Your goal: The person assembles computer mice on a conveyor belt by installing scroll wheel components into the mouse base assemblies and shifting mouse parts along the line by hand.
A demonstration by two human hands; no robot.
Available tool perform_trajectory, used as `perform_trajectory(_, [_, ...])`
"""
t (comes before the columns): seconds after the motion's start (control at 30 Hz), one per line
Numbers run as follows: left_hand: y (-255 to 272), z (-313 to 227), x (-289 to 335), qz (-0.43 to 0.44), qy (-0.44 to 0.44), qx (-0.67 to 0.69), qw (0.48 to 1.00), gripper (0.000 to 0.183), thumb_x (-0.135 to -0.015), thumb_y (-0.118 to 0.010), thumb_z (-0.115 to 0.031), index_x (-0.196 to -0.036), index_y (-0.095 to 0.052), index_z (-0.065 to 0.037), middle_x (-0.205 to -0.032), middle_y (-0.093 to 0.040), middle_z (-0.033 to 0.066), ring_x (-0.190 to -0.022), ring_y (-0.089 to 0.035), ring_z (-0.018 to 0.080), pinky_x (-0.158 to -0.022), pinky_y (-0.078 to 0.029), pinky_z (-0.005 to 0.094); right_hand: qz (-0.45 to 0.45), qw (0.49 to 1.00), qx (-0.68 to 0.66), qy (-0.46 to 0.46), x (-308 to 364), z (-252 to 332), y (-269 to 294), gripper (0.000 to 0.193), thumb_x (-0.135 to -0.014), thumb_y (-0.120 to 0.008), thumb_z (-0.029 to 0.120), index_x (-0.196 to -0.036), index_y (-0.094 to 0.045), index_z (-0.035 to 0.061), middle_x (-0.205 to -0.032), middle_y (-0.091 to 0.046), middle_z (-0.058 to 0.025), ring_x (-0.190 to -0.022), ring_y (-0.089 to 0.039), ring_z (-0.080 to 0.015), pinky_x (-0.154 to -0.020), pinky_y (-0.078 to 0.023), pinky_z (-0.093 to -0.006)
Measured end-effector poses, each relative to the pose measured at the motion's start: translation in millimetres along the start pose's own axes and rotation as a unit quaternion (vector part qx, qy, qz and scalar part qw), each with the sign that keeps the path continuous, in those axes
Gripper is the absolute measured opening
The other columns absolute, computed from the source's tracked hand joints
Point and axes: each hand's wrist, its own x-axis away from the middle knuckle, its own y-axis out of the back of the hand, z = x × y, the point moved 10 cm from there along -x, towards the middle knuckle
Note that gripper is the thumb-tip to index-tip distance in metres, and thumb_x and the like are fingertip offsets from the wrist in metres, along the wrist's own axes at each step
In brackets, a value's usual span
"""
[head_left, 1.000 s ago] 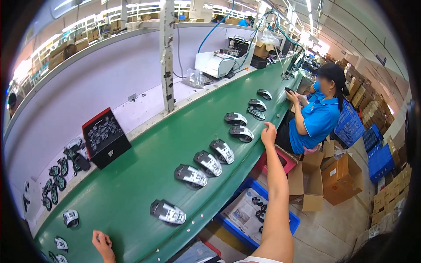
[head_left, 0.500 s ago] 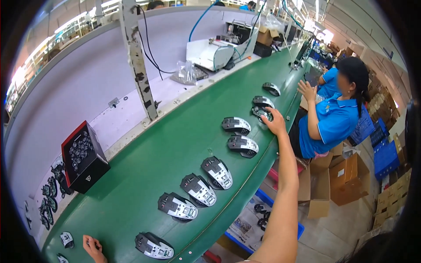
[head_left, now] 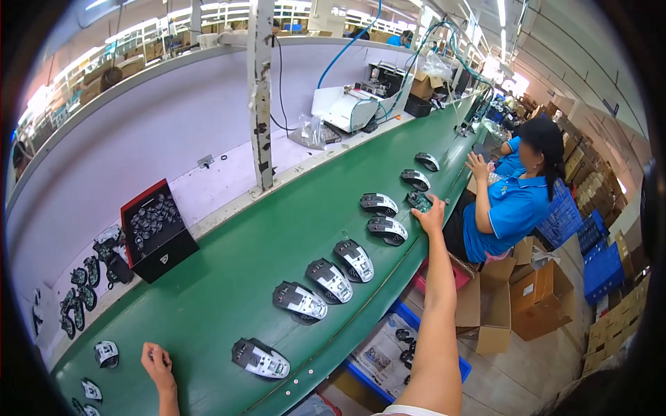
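Observation:
My right hand (head_left: 431, 216) reaches far along the green belt, its fingers closed on the edge of an opened mouse base (head_left: 417, 201) with a bare circuit board. Just beyond that base sits a mouse (head_left: 415, 180) with a light shell, and to its left another mouse (head_left: 379, 204). Near the belt's left end, my left hand (head_left: 158, 362) is curled closed; something small and dark shows between its fingers, too small to name. A small white-and-black mouse shell (head_left: 106, 353) lies to its left. Closest to it on the right is a grey-and-white mouse (head_left: 260, 358).
Several partly assembled mice line the green belt (head_left: 229, 291). A black-and-red box (head_left: 158, 236) of small parts leans at the left, beside circuit boards (head_left: 87, 277). A metal post (head_left: 262, 104) rises behind. A co-worker in blue (head_left: 510, 201) sits at right, near cartons (head_left: 541, 301) and a blue tray (head_left: 409, 333).
My right hand has closed on the opened mouse base and drawn it slightly nearer, away from the neighbouring mouse. My left hand has moved away from the small shell. The whole view has shifted.

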Motion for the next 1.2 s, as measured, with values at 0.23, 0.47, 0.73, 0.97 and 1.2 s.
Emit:
perform_trajectory(0.23, [-21.3,-1.7,-6.5,0.041,-0.006,0.028,0.999,0.025,-0.102,-0.052,-0.020,-0.080,-0.043,-0.010,-0.058,-0.040,-0.0019,-0.047,-0.033,0.0049,-0.041,-0.023,0.0222,-0.044,0.947,-0.225,-0.226,39.5,-26.4,-2.9,0.048,-0.073,-0.088,0.018,-0.114,-0.070,0.0004,-0.098,-0.071,-0.0118,-0.084,-0.066,-0.0212,-0.078,-0.054,-0.0330])
perform_trajectory(0.47, [-6.2,-3.6,-0.1,0.065,0.009,0.057,0.996,0.025,-0.101,-0.055,-0.026,-0.083,-0.045,-0.011,-0.060,-0.042,-0.0018,-0.049,-0.037,0.0062,-0.041,-0.025,0.0218,0.038,0.939,-0.341,-0.035,123.8,241.5,18.1,0.037,-0.078,-0.085,0.026,-0.106,-0.073,0.0046,-0.103,-0.068,-0.0084,-0.090,-0.062,-0.0173,-0.080,-0.050,-0.0328])
perform_trajectory(0.73, [26.8,-26.7,64.3,0.154,-0.051,-0.091,0.983,0.025,-0.094,-0.059,-0.016,-0.074,-0.047,-0.004,-0.056,-0.047,-0.0012,-0.050,-0.042,0.0069,-0.047,-0.032,0.0269,0.317,0.815,-0.418,0.247,361.7,538.5,84.7,0.026,-0.075,-0.082,0.017,-0.093,-0.065,0.0085,-0.123,-0.051,-0.0158,-0.104,-0.060,-0.0358,-0.090,-0.050,-0.0416])
perform_trajectory(0.97, [79.5,-32.6,87.8,0.145,0.010,-0.016,0.989,0.027,-0.094,-0.059,-0.017,-0.073,-0.047,-0.004,-0.057,-0.048,-0.0017,-0.049,-0.042,0.0073,-0.047,-0.032,0.0266,0.342,0.835,-0.347,0.254,466.2,560.6,93.6,0.031,-0.078,-0.078,0.011,-0.099,-0.056,0.0058,-0.124,-0.045,-0.0155,-0.080,-0.063,-0.0340,-0.067,-0.054,-0.0427])
perform_trajectory(1.2, [80.1,-43.1,99.2,0.164,-0.083,-0.124,0.975,0.023,-0.086,-0.065,-0.016,-0.075,-0.053,-0.001,-0.059,-0.046,0.0082,-0.051,-0.048,0.0184,-0.052,-0.038,0.0339,0.398,0.884,-0.093,0.227,489.1,544.4,68.1,0.038,-0.080,-0.077,0.036,-0.101,-0.057,0.0120,-0.111,-0.052,-0.0138,-0.091,-0.065,-0.0386,-0.070,-0.056,-0.0503])
